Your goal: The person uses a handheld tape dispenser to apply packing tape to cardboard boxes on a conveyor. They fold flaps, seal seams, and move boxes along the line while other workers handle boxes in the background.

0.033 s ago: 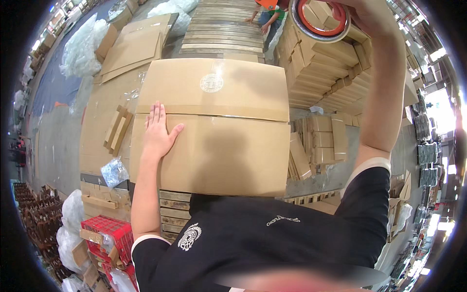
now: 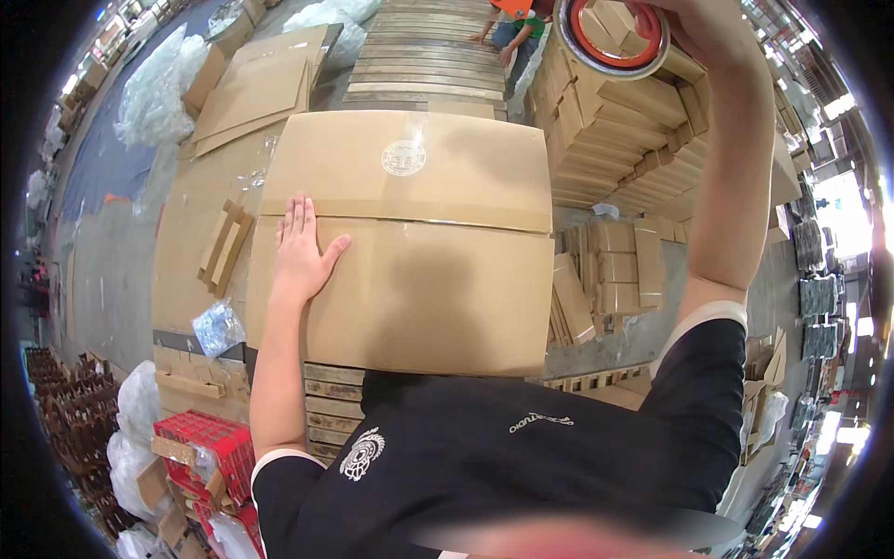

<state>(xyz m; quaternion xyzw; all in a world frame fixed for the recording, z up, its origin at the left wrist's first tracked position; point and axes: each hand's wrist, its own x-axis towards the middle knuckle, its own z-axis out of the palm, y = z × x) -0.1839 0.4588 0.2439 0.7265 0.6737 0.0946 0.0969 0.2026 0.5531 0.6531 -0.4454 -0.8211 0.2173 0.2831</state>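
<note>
Across the top of the broad cardboard box (image 2: 447,307), barely anything had changed from an instant before: just a hair of drift in the view, so the work looked steady, on hold. It sat right before the person's chest, flaps meeting at a crosswise seam. Flat on its left side went the left hand (image 2: 303,259), thumb spread, gripping nothing! Up at top right, the right hand (image 2: 715,33) had a red-cored tape roll (image 2: 616,63) in its grasp, some fingers cut off from sight.

From head height, the carton (image 2: 447,298) is looked down upon at close range through a fisheye lens; the black shirt (image 2: 484,456) is caught near, the slatted wooden platform (image 2: 424,70) far.
</note>
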